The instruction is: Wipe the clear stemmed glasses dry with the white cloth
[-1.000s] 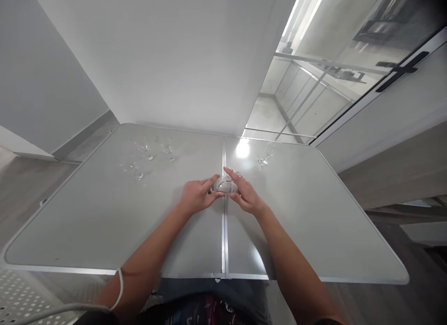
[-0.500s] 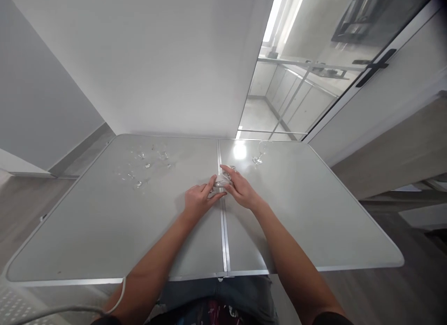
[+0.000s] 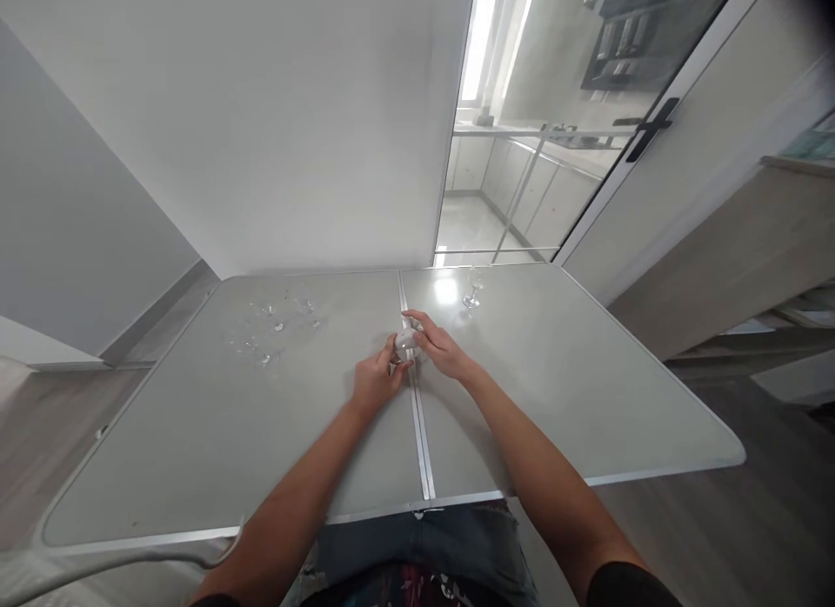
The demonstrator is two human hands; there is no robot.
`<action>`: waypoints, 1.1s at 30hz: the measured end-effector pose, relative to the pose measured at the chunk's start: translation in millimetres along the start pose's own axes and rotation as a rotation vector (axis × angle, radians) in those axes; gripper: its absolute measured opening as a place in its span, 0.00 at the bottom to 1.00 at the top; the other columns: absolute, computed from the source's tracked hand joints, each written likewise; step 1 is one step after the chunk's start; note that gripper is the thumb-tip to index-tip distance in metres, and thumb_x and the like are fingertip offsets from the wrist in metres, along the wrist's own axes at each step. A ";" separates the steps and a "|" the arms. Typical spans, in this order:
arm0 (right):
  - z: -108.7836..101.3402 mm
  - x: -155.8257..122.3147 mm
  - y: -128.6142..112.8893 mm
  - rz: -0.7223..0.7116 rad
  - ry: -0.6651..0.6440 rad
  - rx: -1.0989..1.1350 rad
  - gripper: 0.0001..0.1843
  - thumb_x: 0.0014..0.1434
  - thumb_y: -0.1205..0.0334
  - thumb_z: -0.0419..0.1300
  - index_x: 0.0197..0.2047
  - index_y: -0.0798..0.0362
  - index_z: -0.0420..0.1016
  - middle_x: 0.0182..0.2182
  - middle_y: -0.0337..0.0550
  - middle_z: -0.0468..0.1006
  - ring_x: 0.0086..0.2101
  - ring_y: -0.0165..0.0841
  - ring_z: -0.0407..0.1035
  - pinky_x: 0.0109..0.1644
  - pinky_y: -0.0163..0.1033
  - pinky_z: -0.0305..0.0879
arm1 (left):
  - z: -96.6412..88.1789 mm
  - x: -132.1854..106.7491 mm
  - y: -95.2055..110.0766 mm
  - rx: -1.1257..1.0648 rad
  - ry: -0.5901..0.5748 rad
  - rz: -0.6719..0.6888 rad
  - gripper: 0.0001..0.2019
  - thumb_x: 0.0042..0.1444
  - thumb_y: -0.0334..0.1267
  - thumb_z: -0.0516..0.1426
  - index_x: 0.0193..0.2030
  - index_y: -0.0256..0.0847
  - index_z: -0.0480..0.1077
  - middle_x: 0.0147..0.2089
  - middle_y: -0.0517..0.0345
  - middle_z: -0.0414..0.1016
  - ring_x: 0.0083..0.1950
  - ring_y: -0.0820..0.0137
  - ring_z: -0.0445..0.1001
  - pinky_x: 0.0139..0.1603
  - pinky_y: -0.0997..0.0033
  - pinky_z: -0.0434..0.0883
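Observation:
Over the table's centre seam, both my hands hold a clear glass (image 3: 405,343), whose rounded part faces up toward me. It looks like a small wine glass, but its stem is mostly hidden by fingers. My left hand (image 3: 377,379) is closed on its near left side, thumb and fingers pinching it. From the right, my right hand (image 3: 442,346) curls round it with the index finger stretched along the far side. Beyond the right hand, a single wine glass (image 3: 471,299) stands upright near the table's back edge.
Several clear stemmed glasses (image 3: 266,358) are grouped at the back left of the pale table (image 3: 248,450). A white wall (image 3: 313,155) borders the back, with a glass door (image 3: 522,198) to the right. A grey cable (image 3: 156,555) runs by my left forearm.
The glass has turned between my hands, so its round part now faces me more. My right fingers have shifted slightly around it. The camera view has tilted and moved a little.

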State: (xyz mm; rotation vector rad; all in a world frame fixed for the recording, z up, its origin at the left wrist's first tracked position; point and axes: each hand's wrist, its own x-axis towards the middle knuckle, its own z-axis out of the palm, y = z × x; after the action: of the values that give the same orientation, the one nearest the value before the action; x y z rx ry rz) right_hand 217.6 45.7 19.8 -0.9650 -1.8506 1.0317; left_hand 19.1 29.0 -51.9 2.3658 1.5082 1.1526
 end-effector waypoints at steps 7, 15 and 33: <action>-11.6 -1.6 2.7 -0.045 -0.099 0.019 0.24 0.72 0.43 0.46 0.60 0.48 0.67 0.28 0.35 0.69 0.28 0.31 0.63 0.35 0.37 0.61 | -3.7 5.1 -1.7 -0.156 -0.056 0.004 0.28 0.62 0.53 0.59 0.64 0.38 0.70 0.28 0.61 0.75 0.25 0.74 0.69 0.32 0.75 0.67; -12.5 -2.1 2.5 -0.039 0.167 0.181 0.22 0.70 0.43 0.50 0.58 0.48 0.67 0.25 0.34 0.67 0.24 0.30 0.59 0.29 0.35 0.57 | -6.3 5.1 2.3 -0.190 0.036 0.000 0.29 0.62 0.53 0.60 0.63 0.36 0.70 0.30 0.60 0.76 0.25 0.76 0.68 0.34 0.76 0.68; -17.0 -4.4 -4.2 -0.028 0.283 0.439 0.30 0.56 0.49 0.70 0.59 0.47 0.71 0.35 0.38 0.75 0.32 0.32 0.67 0.35 0.35 0.64 | -7.5 9.5 9.9 -0.337 0.101 0.005 0.29 0.60 0.51 0.63 0.66 0.43 0.68 0.32 0.61 0.76 0.28 0.75 0.67 0.35 0.75 0.70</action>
State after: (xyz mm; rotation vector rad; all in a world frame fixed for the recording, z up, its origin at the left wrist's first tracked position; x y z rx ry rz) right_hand 233.5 45.2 28.4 -0.7704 -1.3288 1.1557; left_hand 23.6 29.6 -37.0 2.1161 1.2185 1.4189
